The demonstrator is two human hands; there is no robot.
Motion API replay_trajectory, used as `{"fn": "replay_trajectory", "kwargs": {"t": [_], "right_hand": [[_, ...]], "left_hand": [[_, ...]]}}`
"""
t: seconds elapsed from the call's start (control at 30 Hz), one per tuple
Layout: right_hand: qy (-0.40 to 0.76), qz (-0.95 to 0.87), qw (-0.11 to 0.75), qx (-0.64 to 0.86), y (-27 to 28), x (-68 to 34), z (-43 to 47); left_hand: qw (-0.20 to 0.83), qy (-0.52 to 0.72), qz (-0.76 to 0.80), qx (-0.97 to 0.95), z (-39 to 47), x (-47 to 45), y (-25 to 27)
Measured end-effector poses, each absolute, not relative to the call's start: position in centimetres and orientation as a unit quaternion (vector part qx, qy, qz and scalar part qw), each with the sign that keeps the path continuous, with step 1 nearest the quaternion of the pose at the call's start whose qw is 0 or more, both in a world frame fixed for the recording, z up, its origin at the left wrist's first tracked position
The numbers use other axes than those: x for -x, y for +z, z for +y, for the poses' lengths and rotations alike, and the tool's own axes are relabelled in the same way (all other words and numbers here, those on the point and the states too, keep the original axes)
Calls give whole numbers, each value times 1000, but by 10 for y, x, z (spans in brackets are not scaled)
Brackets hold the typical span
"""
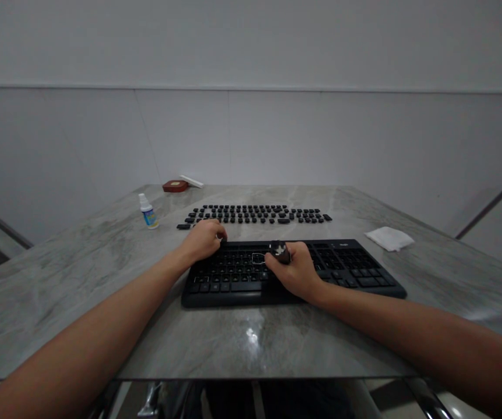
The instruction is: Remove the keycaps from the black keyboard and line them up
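A black keyboard [233, 299] lies near the front of the table, many of its key positions bare of caps. My right hand [300, 273] is closed around the dark handle of a keycap puller [280, 251], above the middle of the keyboard. The puller's thin wire loop [258, 258] points left over the keys. At the keyboard's back left corner, my left hand [205, 240] has curled fingers against the edge; its fingertips are partly hidden. Behind the keyboard, removed black keycaps [244, 214] are laid out in rows.
A small white spray bottle with a blue label [148, 212] stands at left. A reddish-brown box [175, 185] and a white flat strip [191, 181] lie at the back. Folded white tissue [389, 238] rests at right. The marble-patterned table [251, 343] meets a pale wall behind.
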State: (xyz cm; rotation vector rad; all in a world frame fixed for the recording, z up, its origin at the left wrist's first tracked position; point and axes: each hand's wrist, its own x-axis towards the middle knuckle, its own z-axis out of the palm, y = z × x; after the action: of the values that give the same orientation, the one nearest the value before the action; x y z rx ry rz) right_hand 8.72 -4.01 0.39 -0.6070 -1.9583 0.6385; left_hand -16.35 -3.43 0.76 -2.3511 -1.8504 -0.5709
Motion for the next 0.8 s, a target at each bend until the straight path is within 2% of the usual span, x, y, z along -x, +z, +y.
{"fn": "replay_trajectory", "kwargs": {"t": [0.33,0.57,0.8], "right_hand": [[254,-803,481,241,3,-87,-40],[254,-805,475,249,3,-87,-40],[248,-806,478,246,2,-86,-39]], "left_hand": [[53,-143,-612,776,-33,166,5],[56,-199,-615,761,-38,162,9],[45,-155,-621,767,-40,160,11]]}}
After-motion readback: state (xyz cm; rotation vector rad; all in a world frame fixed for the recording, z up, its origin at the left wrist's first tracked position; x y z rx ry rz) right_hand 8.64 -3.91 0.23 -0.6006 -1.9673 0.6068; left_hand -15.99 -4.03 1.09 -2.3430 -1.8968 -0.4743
